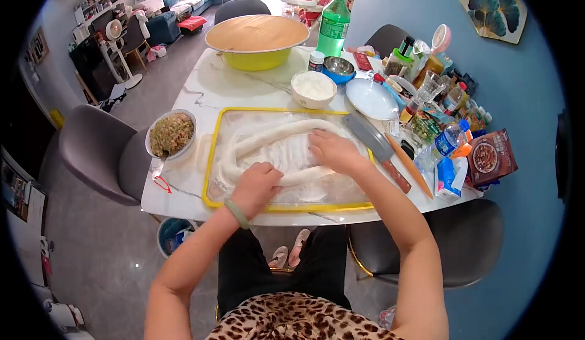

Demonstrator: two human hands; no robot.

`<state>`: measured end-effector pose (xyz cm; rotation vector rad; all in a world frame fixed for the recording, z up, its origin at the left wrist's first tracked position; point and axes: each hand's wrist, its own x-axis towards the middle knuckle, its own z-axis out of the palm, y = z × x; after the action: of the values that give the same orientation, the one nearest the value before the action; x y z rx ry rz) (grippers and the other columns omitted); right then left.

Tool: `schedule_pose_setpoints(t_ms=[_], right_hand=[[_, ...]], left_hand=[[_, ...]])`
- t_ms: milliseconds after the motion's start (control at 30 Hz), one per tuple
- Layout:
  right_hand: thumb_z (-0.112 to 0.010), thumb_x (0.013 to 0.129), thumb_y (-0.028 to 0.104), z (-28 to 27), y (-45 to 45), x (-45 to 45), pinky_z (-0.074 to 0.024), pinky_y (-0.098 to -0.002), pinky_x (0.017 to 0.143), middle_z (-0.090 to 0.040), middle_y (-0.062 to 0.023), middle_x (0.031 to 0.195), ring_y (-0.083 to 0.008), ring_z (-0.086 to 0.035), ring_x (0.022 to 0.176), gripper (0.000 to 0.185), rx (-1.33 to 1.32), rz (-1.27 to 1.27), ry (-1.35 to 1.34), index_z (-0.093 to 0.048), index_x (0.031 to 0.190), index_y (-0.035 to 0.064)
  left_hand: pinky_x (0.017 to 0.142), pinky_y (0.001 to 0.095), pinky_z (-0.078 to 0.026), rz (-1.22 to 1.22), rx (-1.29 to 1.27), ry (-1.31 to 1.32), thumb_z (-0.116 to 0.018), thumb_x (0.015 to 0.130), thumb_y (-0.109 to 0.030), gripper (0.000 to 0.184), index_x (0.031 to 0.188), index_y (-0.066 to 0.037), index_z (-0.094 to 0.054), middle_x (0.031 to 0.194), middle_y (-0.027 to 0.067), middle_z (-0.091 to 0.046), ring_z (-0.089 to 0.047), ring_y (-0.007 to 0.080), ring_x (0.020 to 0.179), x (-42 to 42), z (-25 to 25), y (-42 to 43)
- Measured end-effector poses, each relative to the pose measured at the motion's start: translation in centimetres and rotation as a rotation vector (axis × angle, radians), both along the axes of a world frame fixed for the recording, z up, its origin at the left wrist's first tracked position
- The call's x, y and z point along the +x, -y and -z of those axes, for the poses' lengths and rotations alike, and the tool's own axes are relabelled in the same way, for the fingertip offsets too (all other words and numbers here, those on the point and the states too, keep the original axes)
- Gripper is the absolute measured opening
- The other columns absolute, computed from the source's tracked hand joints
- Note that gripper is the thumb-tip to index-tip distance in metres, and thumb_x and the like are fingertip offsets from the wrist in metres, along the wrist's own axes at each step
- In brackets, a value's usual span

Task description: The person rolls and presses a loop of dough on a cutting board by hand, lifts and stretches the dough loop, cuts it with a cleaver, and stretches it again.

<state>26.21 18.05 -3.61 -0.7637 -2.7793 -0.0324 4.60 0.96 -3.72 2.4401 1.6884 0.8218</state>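
A long rope of white dough (256, 135) lies bent into a loop on a floured, yellow-rimmed board (211, 157). My left hand (259, 184) is at the loop's near left side, its fingers curled against the dough. My right hand (334, 151) lies over the loop's right side, its fingers bent around the dough and their tips inside the ring. Part of the dough is hidden under each hand. Loose flour covers the board inside the loop. A cleaver (370, 138) with a wooden handle rests across the board's right edge, beside a wooden rolling pin (409, 166).
Left of the board stands a bowl of minced filling (172, 134) with a spoon. Behind it are a flour bowl (314, 89), a large covered green basin (256, 60) and a green bottle (334, 26). A white plate (372, 99) and cluttered bottles and packets line the right side.
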Motion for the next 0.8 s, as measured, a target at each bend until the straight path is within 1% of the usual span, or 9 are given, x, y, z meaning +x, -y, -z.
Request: schedule_pose_setpoints(t_ms=[67,100,167,233,300,400,467,667,800], right_hand=[[-0.044,0.095,0.029,-1.9,0.4,1.7,-0.0502,-0.0427,0.087,-0.062,-0.0126,0.121,-0.0282,-0.059,0.112,0.035,0.092,0.062,0.276,-0.065,0.106,0.0039],[-0.044,0.095,0.029,-2.6,1.0,2.5,-0.0502,-0.0427,0.087,-0.062,-0.0126,0.121,-0.0282,-0.059,0.112,0.035,0.085,0.064,0.278,-0.065,0.106,0.0039],[-0.051,0.092,0.025,-3.8,2.2,3.4,-0.0523,-0.0440,0.076,-0.069,-0.0115,0.105,-0.0273,-0.066,0.096,0.025,-0.140,0.371,0.190,-0.067,0.095,0.0058],[-0.053,0.089,0.022,-4.1,3.7,3.2,-0.0522,-0.0436,0.075,-0.070,-0.0119,0.100,-0.0293,-0.067,0.091,0.022,-0.130,0.376,0.260,-0.067,0.095,0.0064],[-0.055,0.086,0.019,-4.1,5.2,1.9,-0.0520,-0.0432,0.075,-0.071,-0.0122,0.094,-0.0313,-0.068,0.087,0.020,-0.106,0.368,0.327,-0.068,0.096,0.0069],[-0.056,0.083,0.017,-1.8,6.4,-1.7,-0.0509,-0.0436,0.080,-0.068,-0.0150,0.105,-0.0342,-0.065,0.096,0.022,-0.032,0.136,0.213,-0.067,0.097,0.0042],[-0.055,0.083,0.018,2.8,4.6,-4.5,-0.0489,-0.0424,0.087,-0.063,-0.0179,0.115,-0.0351,-0.060,0.106,0.028,0.067,-0.082,-0.328,-0.065,0.103,0.0001],[-0.053,0.091,0.023,2.1,2.2,-4.1,-0.0445,-0.0423,0.095,-0.060,-0.0138,0.124,-0.0368,-0.054,0.113,0.034,-0.066,0.022,-0.307,-0.061,0.119,0.0051],[-0.054,0.092,0.026,1.1,9.0,0.7,-0.0418,-0.0490,0.096,-0.052,-0.0108,0.137,-0.0368,-0.049,0.122,0.038,0.061,-0.050,-0.096,-0.057,0.125,0.0087]], left_hand=[[0.080,0.0407,-0.048,0.043,0.003,0.038,-0.071,0.074,-0.010,0.023,0.095,-0.005,-0.062,0.097,0.0138,-0.060,-0.057,0.0346,0.094,-1.7,-0.7,1.1],[0.080,0.0406,-0.048,0.032,-0.049,0.006,-0.071,0.074,-0.011,0.024,0.095,-0.005,-0.062,0.096,0.0138,-0.060,-0.057,0.0349,0.094,-2.7,-1.4,1.7],[0.080,0.0406,-0.048,0.019,-0.105,-0.027,-0.072,0.074,-0.012,0.025,0.096,-0.005,-0.062,0.096,0.0138,-0.060,-0.057,0.0352,0.094,-4.2,-2.2,2.3],[0.084,0.0423,-0.047,-0.049,-0.232,-0.027,-0.073,0.074,-0.014,0.030,0.100,-0.005,-0.062,0.103,0.0153,-0.061,-0.058,0.0343,0.096,-5.2,-2.8,2.6],[0.088,0.0426,-0.046,-0.080,-0.144,-0.085,-0.073,0.075,-0.017,0.036,0.106,-0.004,-0.060,0.107,0.0163,-0.061,-0.058,0.0336,0.100,-3.0,-3.3,3.0],[0.099,0.0476,-0.040,-0.176,-0.152,-0.145,-0.070,0.080,-0.031,0.058,0.125,0.002,-0.051,0.123,0.0201,-0.057,-0.053,0.0326,0.117,3.0,-1.7,1.9],[0.101,0.0516,-0.037,-0.329,-0.028,-0.119,-0.065,0.083,-0.041,0.067,0.130,0.003,-0.046,0.132,0.0215,-0.051,-0.046,0.0327,0.126,5.7,0.3,0.6],[0.106,0.0539,-0.031,-0.349,-0.147,-0.177,-0.058,0.087,-0.047,0.071,0.137,0.001,-0.041,0.141,0.0204,-0.043,-0.041,0.0318,0.132,4.3,0.3,-3.7],[0.108,0.0543,-0.029,-0.171,-0.062,-0.229,-0.056,0.088,-0.047,0.074,0.142,-0.001,-0.036,0.145,0.0200,-0.041,-0.039,0.0304,0.134,4.4,0.5,3.0]])
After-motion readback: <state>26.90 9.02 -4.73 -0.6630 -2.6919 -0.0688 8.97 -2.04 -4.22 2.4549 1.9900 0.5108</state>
